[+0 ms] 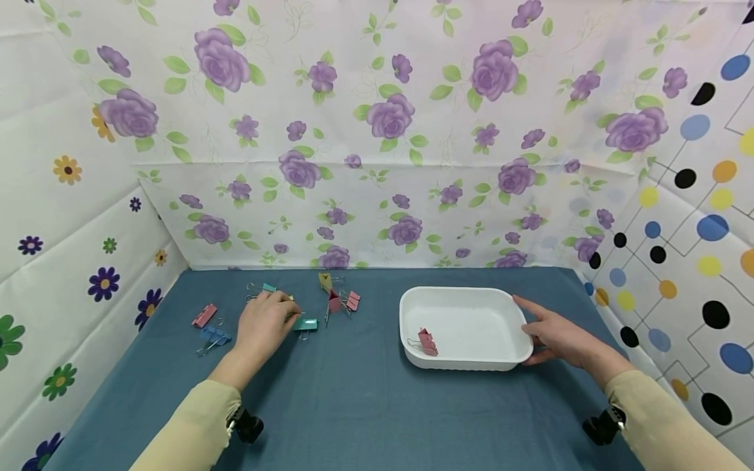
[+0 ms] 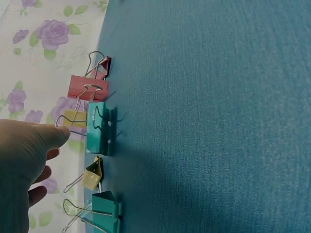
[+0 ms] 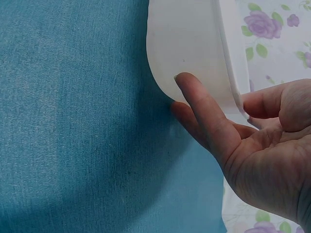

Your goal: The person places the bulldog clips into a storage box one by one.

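Observation:
In the head view, my left hand [image 1: 268, 322] is over the loose binder clips at the left. Its thumb pinches a wire handle of a teal binder clip [image 2: 98, 128], seen up close in the left wrist view; the other fingertips are partly hidden behind the thumb. My right hand [image 1: 562, 337] rests on the right end of a white tray [image 1: 471, 317]. Fairly straight fingers [image 3: 204, 109] touch the tray's outer wall and rim. A pink binder clip [image 1: 427, 342] lies in the tray's front left corner.
Left of my left hand lie a red clip [image 1: 204, 315] and a blue clip [image 1: 215, 336]. Yellow [image 1: 324, 282] and pink clips [image 1: 353, 301] sit toward the back. Another teal clip [image 2: 106, 211] and a small yellow clip [image 2: 92, 175] are close by. Patterned cloth walls enclose the blue tabletop [image 1: 365, 405].

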`<state>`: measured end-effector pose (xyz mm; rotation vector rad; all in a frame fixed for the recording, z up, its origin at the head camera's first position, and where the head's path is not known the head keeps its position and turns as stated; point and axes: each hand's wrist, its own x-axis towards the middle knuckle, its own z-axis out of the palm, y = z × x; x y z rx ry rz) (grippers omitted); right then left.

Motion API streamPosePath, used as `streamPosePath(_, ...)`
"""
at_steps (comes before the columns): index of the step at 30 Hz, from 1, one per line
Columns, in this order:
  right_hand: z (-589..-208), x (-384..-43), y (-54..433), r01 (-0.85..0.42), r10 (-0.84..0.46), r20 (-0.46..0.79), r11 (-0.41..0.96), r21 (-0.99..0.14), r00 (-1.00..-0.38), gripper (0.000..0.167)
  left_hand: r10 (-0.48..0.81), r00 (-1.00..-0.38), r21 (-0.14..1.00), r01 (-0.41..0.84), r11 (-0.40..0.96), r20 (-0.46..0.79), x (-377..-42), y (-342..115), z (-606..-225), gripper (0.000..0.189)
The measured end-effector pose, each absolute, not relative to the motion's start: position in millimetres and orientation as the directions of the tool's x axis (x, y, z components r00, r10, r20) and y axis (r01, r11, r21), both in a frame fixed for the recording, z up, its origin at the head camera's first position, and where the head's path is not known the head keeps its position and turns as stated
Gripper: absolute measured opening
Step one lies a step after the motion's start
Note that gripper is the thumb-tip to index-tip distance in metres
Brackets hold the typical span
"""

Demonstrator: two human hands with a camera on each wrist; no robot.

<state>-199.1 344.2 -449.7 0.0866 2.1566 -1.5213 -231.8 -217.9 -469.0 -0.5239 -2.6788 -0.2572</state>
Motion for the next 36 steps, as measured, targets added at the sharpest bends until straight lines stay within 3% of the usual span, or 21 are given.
streamPosePath(20, -450, -198, 343, 0.322, -0.219, -0.425, 0.386, -0.864, -0.878, 0.074, 0.297, -0.823, 0.084, 0.382, 0.921, 0.484, -227, -220, -462, 0.006)
streamPosePath(36, -449, -198, 342, 0.328, -0.203, -0.430, 0.396, -0.858, -0.880, 0.075, 0.277, -0.816, 0.137, 0.393, 0.909, 0.508, -224, -217, -448, 0.004)
